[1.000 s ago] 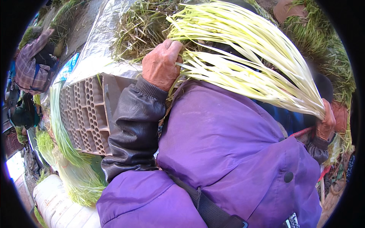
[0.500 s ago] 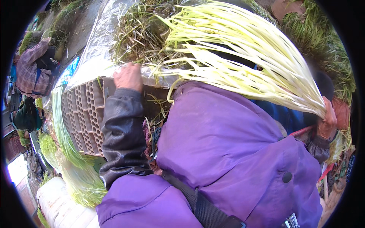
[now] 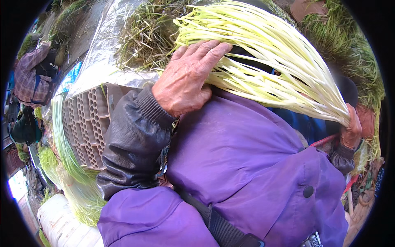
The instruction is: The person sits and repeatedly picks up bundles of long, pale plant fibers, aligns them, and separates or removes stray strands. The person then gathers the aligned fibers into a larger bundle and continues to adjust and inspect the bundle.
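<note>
A large bunch of blanched chives (image 3: 263,53), yellow at the leaf ends and white at the stems, fans across in front of my purple-clad body. My right hand (image 3: 352,126) grips the gathered white stem ends at the far right. Over the yellow leaf ends lies my left hand (image 3: 193,76), its fingers stretched out and close to or touching the leaves. The fingers look straight rather than wrapped round anything. The left thumb sits lower, near the purple cloth.
Dry trimmings (image 3: 144,35) lie heaped on a white sheet (image 3: 103,61) to the left, above stacked bricks with round holes (image 3: 86,127). More chives (image 3: 78,189) lie below the bricks. Another person in a checked top (image 3: 33,76) is at far left. Green leaves (image 3: 341,45) are piled at the upper right.
My left hand has moved right, from the edge of the white sheet onto the leaf ends of the chives. My right hand still grips the stem ends.
</note>
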Demonstrator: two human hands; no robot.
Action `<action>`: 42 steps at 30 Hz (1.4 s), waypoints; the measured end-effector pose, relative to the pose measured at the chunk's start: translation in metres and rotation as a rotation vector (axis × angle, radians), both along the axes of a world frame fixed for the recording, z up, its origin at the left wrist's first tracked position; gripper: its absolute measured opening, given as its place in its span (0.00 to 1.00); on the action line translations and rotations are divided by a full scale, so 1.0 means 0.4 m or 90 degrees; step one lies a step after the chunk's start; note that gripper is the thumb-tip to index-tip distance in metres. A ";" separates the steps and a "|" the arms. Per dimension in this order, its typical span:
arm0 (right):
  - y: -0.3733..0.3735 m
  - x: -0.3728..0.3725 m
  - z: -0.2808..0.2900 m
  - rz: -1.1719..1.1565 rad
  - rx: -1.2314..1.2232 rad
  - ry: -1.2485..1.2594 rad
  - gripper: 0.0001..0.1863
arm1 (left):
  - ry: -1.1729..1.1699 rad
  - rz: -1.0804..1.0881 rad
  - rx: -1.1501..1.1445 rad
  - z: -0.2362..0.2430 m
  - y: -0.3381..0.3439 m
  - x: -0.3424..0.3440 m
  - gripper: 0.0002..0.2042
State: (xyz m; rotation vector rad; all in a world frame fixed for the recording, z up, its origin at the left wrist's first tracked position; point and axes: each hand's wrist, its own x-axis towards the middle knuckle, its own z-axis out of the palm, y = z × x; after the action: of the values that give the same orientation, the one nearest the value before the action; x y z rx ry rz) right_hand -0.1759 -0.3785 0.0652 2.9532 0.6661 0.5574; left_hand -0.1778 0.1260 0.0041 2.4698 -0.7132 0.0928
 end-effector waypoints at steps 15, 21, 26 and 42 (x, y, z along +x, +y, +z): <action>-0.002 0.004 -0.003 0.000 -0.009 0.017 0.13 | 0.529 0.015 -0.309 -0.103 0.080 0.029 0.15; -0.004 0.005 -0.004 0.022 -0.013 0.004 0.13 | 0.515 0.007 -0.349 -0.116 0.116 0.038 0.15; -0.005 0.005 -0.005 0.022 -0.022 -0.002 0.13 | 0.583 0.038 -0.355 -0.128 0.123 0.012 0.16; -0.001 0.004 -0.006 -0.012 -0.008 0.015 0.14 | 0.379 0.091 -0.210 -0.236 0.083 0.002 0.10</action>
State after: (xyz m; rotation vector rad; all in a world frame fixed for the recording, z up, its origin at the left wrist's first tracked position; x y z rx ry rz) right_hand -0.1745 -0.3791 0.0627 2.9547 0.6418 0.5164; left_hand -0.1770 0.1593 -0.0904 2.0657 -0.2390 -0.4223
